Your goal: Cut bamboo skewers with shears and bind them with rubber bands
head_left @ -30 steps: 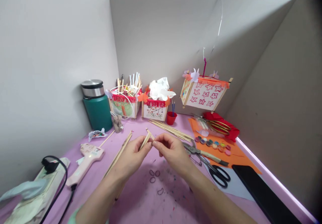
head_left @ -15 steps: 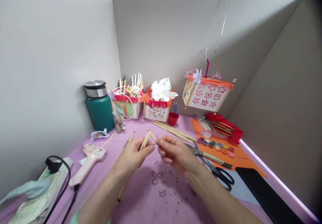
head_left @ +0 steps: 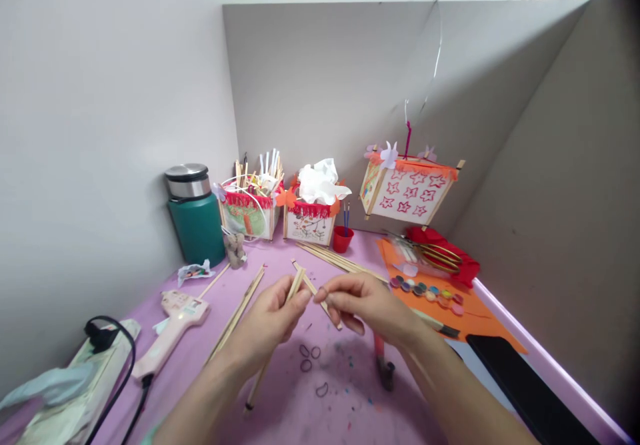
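My left hand [head_left: 280,308] is closed around a small bundle of thin wooden sticks [head_left: 296,284]. The lower end of the bundle sticks out below the palm, with a dark band around it. Close by on the right is my right hand [head_left: 357,302], thumb and index fingertips together and the other fingers curled; whatever is between the tips is too small to make out. A separate wooden stick [head_left: 330,313] lies on the table behind the fingertips. Several small dark rubber bands [head_left: 306,366] lie below the hands.
More sticks [head_left: 237,315] lie left of my left hand and others [head_left: 340,258] behind. A pink glue gun [head_left: 173,332], green flask [head_left: 197,228], decorated boxes [head_left: 309,224], red cup [head_left: 343,239] and paint pots [head_left: 427,290] surround the work. An orange-handled tool [head_left: 379,346] is partly under my right arm.
The small dark band seen between my fingertips is no longer visible there. My right hand has shifted slightly right, its fingers loosening. The orange-handled tool has come into sight as the view shifted.
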Motion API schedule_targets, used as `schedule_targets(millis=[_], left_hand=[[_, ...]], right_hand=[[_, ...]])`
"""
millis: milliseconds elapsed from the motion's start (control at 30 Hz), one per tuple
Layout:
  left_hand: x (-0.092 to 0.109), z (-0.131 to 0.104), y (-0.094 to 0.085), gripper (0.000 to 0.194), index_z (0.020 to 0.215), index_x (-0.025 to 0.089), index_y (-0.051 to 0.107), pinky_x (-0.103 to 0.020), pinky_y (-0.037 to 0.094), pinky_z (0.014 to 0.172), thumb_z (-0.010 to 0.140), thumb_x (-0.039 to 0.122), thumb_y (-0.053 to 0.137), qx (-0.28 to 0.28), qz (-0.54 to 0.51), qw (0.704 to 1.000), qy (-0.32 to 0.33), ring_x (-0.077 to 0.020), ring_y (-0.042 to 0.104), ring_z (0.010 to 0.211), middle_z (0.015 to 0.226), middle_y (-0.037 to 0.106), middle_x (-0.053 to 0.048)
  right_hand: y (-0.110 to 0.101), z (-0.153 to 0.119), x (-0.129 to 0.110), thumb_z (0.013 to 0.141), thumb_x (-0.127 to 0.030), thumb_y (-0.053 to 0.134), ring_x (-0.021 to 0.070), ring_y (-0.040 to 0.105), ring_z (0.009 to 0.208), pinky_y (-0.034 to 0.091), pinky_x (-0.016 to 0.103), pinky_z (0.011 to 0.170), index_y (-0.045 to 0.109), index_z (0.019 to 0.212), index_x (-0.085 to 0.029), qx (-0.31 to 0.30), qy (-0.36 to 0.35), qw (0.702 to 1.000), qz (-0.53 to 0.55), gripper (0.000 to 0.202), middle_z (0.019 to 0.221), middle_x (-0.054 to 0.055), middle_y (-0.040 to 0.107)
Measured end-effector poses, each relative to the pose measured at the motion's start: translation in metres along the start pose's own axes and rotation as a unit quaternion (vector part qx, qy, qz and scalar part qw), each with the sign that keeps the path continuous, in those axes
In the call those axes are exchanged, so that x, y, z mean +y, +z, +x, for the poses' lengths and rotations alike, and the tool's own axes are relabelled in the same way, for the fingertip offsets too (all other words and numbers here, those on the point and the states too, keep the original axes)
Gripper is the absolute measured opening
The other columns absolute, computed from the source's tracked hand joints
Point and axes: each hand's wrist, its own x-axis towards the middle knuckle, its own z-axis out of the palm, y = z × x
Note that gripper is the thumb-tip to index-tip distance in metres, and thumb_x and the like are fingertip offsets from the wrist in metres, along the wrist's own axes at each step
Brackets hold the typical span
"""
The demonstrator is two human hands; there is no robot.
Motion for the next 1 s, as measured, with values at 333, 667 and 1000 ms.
schedule_targets(millis=[333, 667, 1000], left_hand=[[-0.001, -0.003, 0.013, 0.032, 0.079, 0.016, 0.054, -0.017, 0.016, 0.038, 0.087, 0.045, 0.044, -0.018, 0.093, 0.995, 0.009, -0.0057, 0.024, 0.045, 0.056, 0.035, 0.005], [0.004, -0.004, 0.015, 0.033, 0.069, 0.015, 0.051, -0.019, 0.021, 0.041, 0.084, 0.044, 0.048, -0.020, 0.156, 0.987, 0.038, -0.0068, 0.029, 0.047, 0.054, 0.039, 0.004], [0.004, -0.004, 0.011, 0.032, 0.096, 0.015, 0.058, -0.016, 0.013, 0.038, 0.081, 0.043, 0.057, 0.082, 0.020, 0.996, 0.039, -0.0040, 0.022, 0.044, 0.053, 0.032, 0.007]], right_hand=[[0.001, -0.013, -0.024, 0.074, -0.027, 0.063, 0.0072, 0.046, 0.046, 0.036, 0.020, 0.044, 0.066, 0.100, -0.022, 0.111, -0.070, 0.968, -0.212, 0.026, 0.061, -0.002, 0.061], [-0.004, -0.010, -0.010, 0.073, -0.024, 0.064, 0.0085, 0.049, 0.050, 0.034, 0.019, 0.045, 0.062, 0.084, -0.020, 0.034, -0.038, 0.972, -0.230, 0.012, 0.061, -0.003, 0.059], [0.018, 0.006, 0.002, 0.069, -0.028, 0.069, 0.0069, 0.043, 0.052, 0.034, 0.019, 0.044, 0.059, 0.069, -0.017, 0.147, 0.008, 0.983, 0.113, 0.015, 0.062, -0.004, 0.049]])
